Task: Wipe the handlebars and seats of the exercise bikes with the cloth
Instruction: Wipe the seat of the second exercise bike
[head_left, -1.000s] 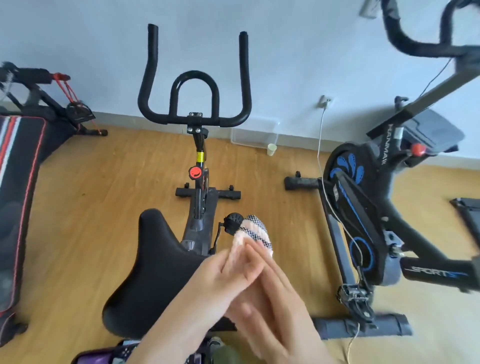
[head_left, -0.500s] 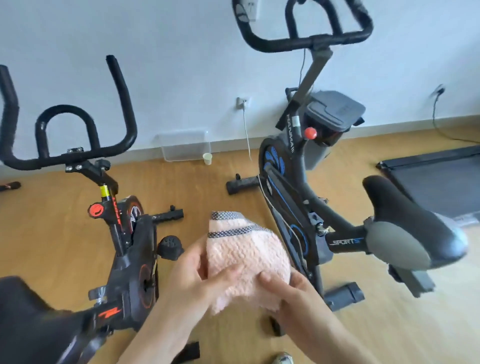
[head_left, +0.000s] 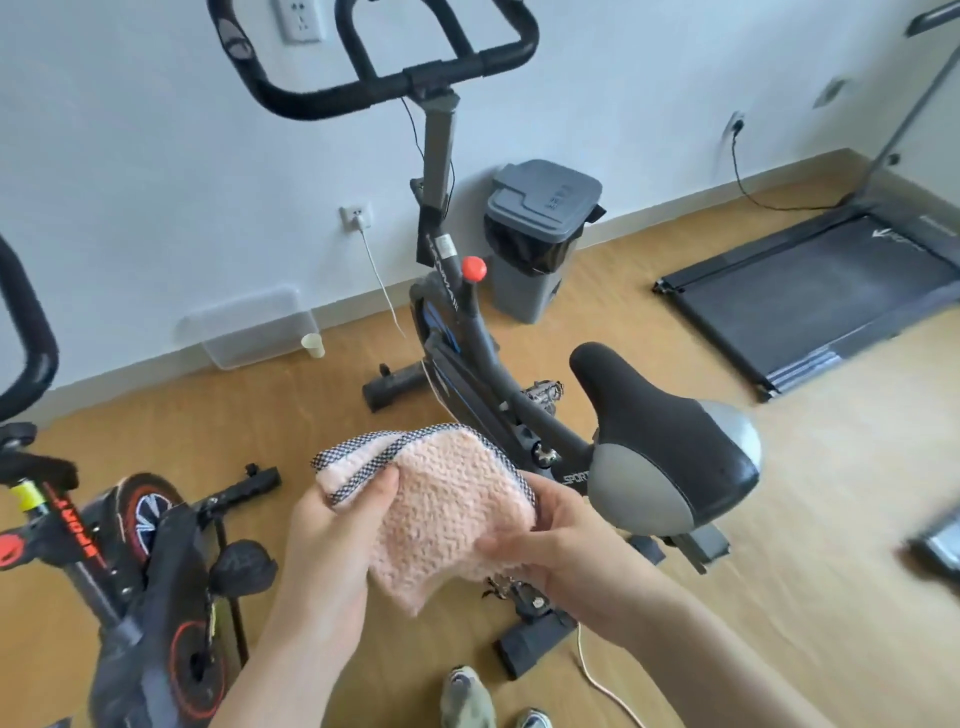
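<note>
A pink knitted cloth (head_left: 441, 509) with a checked grey border is held between both hands in front of me. My left hand (head_left: 337, 535) grips its left edge with the thumb on top. My right hand (head_left: 561, 545) pinches its right side. Just right of the cloth is the black-and-grey seat (head_left: 670, 447) of the blue-trimmed exercise bike, whose black handlebars (head_left: 374, 83) rise at the top. The red-trimmed bike (head_left: 150, 561) stands at the lower left, with part of its handlebar (head_left: 26, 332) at the left edge; its seat is out of view.
A grey lidded bin (head_left: 535, 234) stands by the wall behind the blue bike. A treadmill (head_left: 826, 291) lies at the right. A clear plastic box (head_left: 249, 327) and a paper cup (head_left: 313, 345) sit by the skirting. A white cable (head_left: 602, 680) runs across the wooden floor near my shoes (head_left: 467, 696).
My view has swung right from the red-trimmed bike's seat to the blue-trimmed bike. The cloth, first bunched between my palms, is now spread out between both hands.
</note>
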